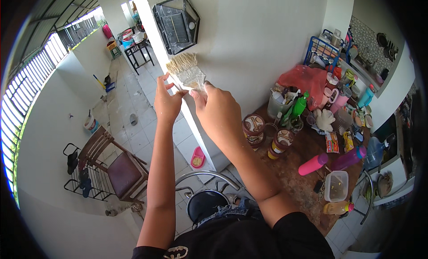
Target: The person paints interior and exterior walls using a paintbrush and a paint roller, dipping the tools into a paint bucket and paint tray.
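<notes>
A wide paintbrush (189,74) with pale, splayed bristles and a white-smeared metal band is held up near the wall's edge. My right hand (218,109) grips it low down, and its fingers hide most of the handle. Just to the left, my left hand (168,100) is raised with fingers apart and thumb reaching toward the brush. It holds nothing that I can see; whether a fingertip touches the bristles I cannot tell. Above the brush, a dark, dusty six-sided wall lamp (178,26) is mounted on the white wall (249,40).
Below me stands a round dark stool (207,206) with metal rails. At right, a wooden table (290,187) carries bottles, tubs and a red plastic bag (305,83). A wooden chair (127,170) and a paint pail (91,124) are on the left; a pink dish (198,157) lies on the floor.
</notes>
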Tool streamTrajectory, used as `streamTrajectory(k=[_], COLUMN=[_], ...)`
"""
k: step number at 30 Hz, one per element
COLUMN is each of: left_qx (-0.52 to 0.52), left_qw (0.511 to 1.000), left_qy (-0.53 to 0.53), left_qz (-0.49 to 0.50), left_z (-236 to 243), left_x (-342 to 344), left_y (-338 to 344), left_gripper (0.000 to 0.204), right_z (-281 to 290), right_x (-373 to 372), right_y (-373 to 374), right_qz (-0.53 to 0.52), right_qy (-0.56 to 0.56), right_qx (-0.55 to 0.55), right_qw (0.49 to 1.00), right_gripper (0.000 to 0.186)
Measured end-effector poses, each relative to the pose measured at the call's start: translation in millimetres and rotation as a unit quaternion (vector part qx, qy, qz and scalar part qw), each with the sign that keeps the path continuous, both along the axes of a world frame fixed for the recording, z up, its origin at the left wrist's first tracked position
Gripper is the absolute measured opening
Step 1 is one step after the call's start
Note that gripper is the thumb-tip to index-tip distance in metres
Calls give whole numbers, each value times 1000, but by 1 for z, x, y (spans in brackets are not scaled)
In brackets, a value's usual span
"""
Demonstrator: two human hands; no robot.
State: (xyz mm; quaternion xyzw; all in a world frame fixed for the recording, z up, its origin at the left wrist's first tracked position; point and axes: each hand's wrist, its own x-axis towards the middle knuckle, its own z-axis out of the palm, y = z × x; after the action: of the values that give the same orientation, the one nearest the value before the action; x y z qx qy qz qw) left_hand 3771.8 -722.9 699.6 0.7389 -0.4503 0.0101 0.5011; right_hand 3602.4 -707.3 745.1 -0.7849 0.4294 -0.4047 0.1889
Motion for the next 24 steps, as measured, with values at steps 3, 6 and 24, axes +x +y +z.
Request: streamTrajectory(k=[3, 6, 24], left_qx=[2, 4, -4], left_qw=[1000, 1000, 997], left_qy=[-6, -17, -74], left_qz=[-1, -15, -29], left_z=[0, -4, -9], left_x=[-3, 2, -2], left_y=[-1, -2, -7], left_gripper=[69, 69, 70], right_z=[-3, -7, 3], right_x=[-5, -13, -15], right_y=[-5, -9, -17], right_qz=[-8, 9, -16], right_qy=[25, 35, 43], right_qx=[-2, -8, -14], right_qw=[1000, 999, 999], right_gripper=[29, 30, 29])
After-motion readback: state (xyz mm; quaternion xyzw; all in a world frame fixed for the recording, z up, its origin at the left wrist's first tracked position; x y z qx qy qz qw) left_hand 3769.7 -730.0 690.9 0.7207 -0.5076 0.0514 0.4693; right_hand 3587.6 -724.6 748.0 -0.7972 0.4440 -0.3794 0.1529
